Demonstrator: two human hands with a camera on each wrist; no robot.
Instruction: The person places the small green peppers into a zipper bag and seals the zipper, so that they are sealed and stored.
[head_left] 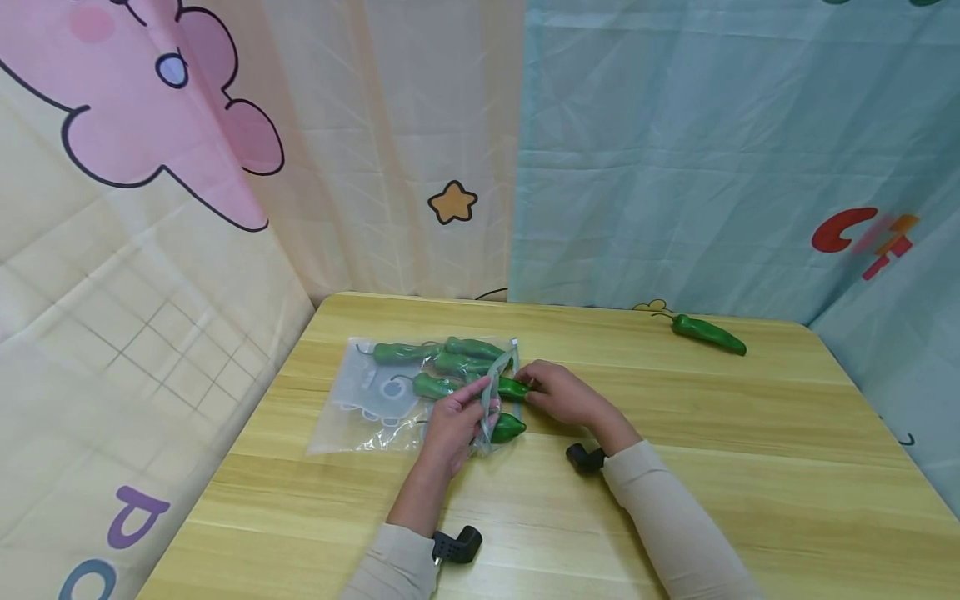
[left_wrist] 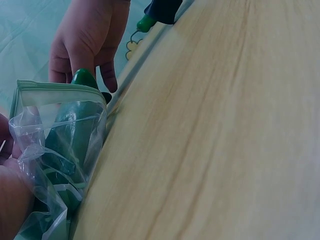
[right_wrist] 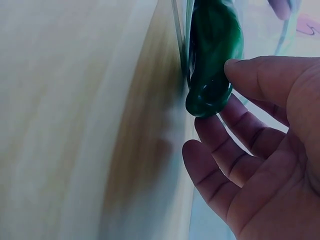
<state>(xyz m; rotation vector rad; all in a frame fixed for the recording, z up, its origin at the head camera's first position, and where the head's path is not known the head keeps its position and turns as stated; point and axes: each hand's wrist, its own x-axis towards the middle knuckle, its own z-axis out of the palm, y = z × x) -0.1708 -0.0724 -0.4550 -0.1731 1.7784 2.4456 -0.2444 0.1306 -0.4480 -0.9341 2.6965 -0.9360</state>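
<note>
A clear zip-top plastic bag (head_left: 330, 433) lies on the table with several long green peppers (head_left: 399, 354) inside. My left hand (head_left: 452, 427) grips the bag by its mouth, at the right end. At this opening my right hand (head_left: 564, 395) pinches the tip of a green pepper (head_left: 513, 389), most of which is inside the bag. In the right wrist view, the thumb (right_wrist: 260, 75) presses the side of that pepper and the fingers touch its rounded end. The tip of another pepper (head_left: 509, 428) shows at the bag mouth, nearer to me.
One more green pepper (head_left: 708, 333) lies apart on the wooden table (head_left: 750, 467), near its far right edge. Printed curtains (head_left: 420, 125) hang behind and beside the table. A black wrist device (head_left: 459, 546) is on each arm.
</note>
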